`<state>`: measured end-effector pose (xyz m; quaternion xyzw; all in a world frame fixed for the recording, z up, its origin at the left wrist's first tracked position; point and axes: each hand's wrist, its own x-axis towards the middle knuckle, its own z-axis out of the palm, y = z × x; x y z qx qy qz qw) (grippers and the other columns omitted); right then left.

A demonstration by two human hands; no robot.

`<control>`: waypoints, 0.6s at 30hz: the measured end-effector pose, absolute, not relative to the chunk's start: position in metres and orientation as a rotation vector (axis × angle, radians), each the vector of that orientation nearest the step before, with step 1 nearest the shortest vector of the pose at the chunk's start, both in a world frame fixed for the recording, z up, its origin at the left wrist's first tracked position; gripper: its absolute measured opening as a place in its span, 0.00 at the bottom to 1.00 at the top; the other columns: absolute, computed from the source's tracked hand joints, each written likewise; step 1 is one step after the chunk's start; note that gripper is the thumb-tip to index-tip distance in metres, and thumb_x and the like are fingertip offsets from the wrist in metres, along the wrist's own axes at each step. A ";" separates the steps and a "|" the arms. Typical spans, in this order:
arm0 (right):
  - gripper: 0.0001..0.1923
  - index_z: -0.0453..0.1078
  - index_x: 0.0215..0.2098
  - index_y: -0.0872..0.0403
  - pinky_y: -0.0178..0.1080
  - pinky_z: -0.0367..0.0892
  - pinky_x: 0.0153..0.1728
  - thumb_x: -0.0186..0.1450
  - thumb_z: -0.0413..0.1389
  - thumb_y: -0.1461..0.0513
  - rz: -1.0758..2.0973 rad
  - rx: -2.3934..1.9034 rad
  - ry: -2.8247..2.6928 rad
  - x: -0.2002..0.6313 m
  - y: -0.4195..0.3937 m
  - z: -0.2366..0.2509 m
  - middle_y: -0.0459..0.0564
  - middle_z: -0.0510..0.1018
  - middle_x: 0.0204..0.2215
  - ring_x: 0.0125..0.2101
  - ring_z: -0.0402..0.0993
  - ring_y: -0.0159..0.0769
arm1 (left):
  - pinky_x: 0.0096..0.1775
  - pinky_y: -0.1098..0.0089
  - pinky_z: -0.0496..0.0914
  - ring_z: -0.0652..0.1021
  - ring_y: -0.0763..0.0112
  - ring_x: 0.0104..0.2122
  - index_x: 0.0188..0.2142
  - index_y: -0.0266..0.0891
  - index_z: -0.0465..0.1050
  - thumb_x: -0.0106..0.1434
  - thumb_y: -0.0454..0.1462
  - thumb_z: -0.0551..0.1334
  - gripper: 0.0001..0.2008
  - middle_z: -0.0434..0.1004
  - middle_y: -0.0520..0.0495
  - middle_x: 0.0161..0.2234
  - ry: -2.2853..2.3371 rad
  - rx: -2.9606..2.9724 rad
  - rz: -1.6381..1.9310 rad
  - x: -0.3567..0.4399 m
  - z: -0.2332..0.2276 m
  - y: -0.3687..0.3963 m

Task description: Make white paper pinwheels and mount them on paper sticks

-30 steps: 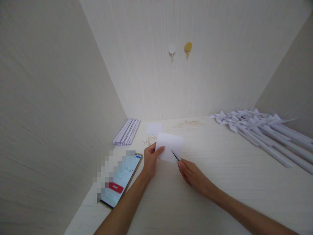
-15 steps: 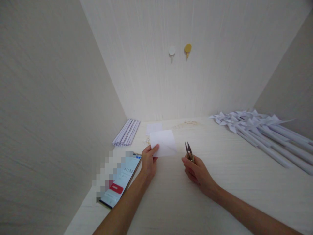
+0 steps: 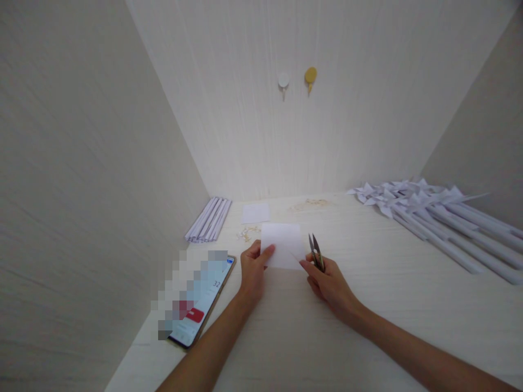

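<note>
Between thumb and fingers, my left hand (image 3: pixel 254 267) grips a white square sheet of paper (image 3: pixel 281 239) by its left edge. A slit runs in from the sheet's lower right corner. My right hand (image 3: pixel 329 283) is closed around small thread snips (image 3: pixel 315 252), their pointed blades facing away from me and slightly apart. The right thumb and fingertip are at the sheet's lower right corner; whether they pinch it I cannot tell. Behind the held sheet, another white paper piece (image 3: pixel 256 212) lies flat on the table.
At left lie a bundle of rolled paper sticks (image 3: pixel 209 219) and a phone (image 3: pixel 204 305) showing a timer. Small pale bits (image 3: pixel 249 234) sit near the left hand. Several paper pinwheels (image 3: pixel 433 207) on sticks are piled at right. Two hooks (image 3: pixel 310 76) are on the back wall.
My left hand has moved the sheet to the right and slightly toward me, so its lower right corner now meets my right fingers. The snips stay in my right hand.
</note>
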<state>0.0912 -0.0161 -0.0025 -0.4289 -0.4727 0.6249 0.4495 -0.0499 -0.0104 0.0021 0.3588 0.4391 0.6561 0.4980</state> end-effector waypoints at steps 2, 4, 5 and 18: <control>0.13 0.56 0.25 0.54 0.25 0.38 0.07 0.52 0.53 0.55 1.542 -1.060 -1.176 0.092 -0.016 -0.002 0.31 0.49 0.06 0.07 0.43 0.19 | 0.25 0.76 0.60 0.67 0.77 0.23 0.26 0.36 0.70 0.45 0.37 0.63 0.07 0.66 0.55 0.20 1.078 0.888 1.598 -0.051 0.000 -0.009; 0.12 0.56 0.24 0.54 0.25 0.37 0.07 0.52 0.53 0.55 1.540 -1.069 -1.180 0.092 -0.016 -0.001 0.32 0.49 0.06 0.07 0.42 0.19 | 0.25 0.77 0.59 0.66 0.78 0.22 0.27 0.37 0.70 0.45 0.36 0.63 0.08 0.65 0.55 0.20 1.088 0.899 1.614 -0.052 -0.002 -0.009; 0.11 0.56 0.24 0.54 0.25 0.37 0.07 0.53 0.52 0.56 1.540 -1.077 -1.186 0.092 -0.016 0.000 0.32 0.49 0.06 0.07 0.42 0.19 | 0.24 0.77 0.59 0.66 0.78 0.22 0.27 0.37 0.70 0.45 0.36 0.63 0.08 0.64 0.56 0.20 1.096 0.897 1.626 -0.053 -0.003 -0.008; 0.09 0.58 0.22 0.55 0.25 0.38 0.07 0.53 0.51 0.58 1.512 -1.107 -1.194 0.092 -0.017 0.003 0.32 0.48 0.05 0.07 0.42 0.19 | 0.24 0.76 0.59 0.69 0.77 0.22 0.31 0.37 0.70 0.43 0.39 0.64 0.14 0.70 0.54 0.23 1.200 0.714 1.703 -0.056 -0.004 -0.005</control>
